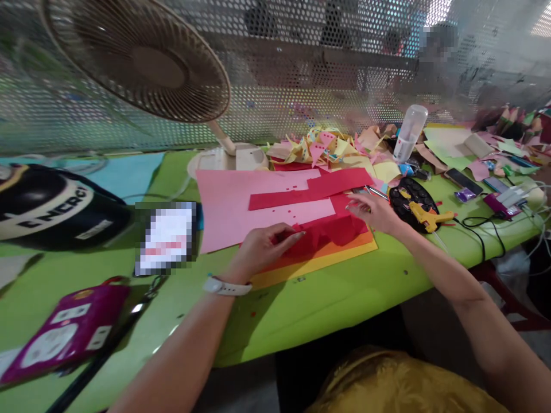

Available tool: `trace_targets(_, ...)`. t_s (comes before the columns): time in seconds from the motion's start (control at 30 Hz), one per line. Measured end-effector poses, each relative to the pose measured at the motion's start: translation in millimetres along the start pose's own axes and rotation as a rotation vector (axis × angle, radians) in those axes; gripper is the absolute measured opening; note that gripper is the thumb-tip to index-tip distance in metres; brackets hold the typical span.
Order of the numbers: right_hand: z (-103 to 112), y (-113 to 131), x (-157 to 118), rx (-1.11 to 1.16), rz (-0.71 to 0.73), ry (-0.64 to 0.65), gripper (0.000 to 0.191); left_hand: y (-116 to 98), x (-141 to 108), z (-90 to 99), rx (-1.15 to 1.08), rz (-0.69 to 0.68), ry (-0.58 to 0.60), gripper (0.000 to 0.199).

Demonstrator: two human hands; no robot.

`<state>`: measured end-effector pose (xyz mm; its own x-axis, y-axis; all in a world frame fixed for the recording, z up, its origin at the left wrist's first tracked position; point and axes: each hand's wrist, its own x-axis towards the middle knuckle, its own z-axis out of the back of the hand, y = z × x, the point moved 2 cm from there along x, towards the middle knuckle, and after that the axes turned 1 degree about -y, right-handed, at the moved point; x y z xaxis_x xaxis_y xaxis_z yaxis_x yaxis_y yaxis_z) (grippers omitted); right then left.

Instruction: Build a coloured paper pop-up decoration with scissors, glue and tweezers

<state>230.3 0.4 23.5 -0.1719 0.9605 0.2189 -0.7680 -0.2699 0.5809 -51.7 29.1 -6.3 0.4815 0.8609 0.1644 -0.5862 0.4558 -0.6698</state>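
Note:
Near the middle of the green table, my left hand [269, 246] lies at the left end of a crumpled red paper piece [327, 235], thumb stretched out and the other fingers curled; whether it pinches the paper cannot be made out. My right hand [370, 209] hovers at the right end of the red paper, fingers bent and partly apart, close to some metal scissors [374, 192]. Beneath are orange and yellow sheets [318, 264]. Behind lie a large pink sheet [228, 201] and long red strips [284, 197], with tiny red bits on the pink.
A fan [159, 66] stands behind the pink sheet. Left are a black container [64, 206], a phone [167, 238] and a purple pouch [73, 327]. Right are a yellow glue gun [428, 217], a black tray [407, 192], a clear bottle [410, 135], paper scraps [327, 149] and cables.

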Motion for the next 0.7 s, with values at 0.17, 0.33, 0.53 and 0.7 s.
trace_targets(0.17,55.9,-11.6,-1.8,-0.134,-0.136,-0.156,0.023,-4.3,-1.2,1.9,-0.039,0.053,0.024,0.042)
trace_targets(0.33,73.5,-17.3,-19.4,-0.439,-0.257,-0.063,0.021,-3.0,-0.5,1.9,-0.074,0.079,0.009,0.044)
trace_targets(0.53,93.2,-24.5,-84.8,-0.607,-0.424,-0.086,0.025,3.0,0.0,6.4,-0.106,0.099,0.021,0.042)
trace_targets(0.7,101.7,-44.1,-127.7,-0.774,-0.634,-0.05,0.037,3.4,2.2,15.2,-0.093,0.068,0.153,0.05)
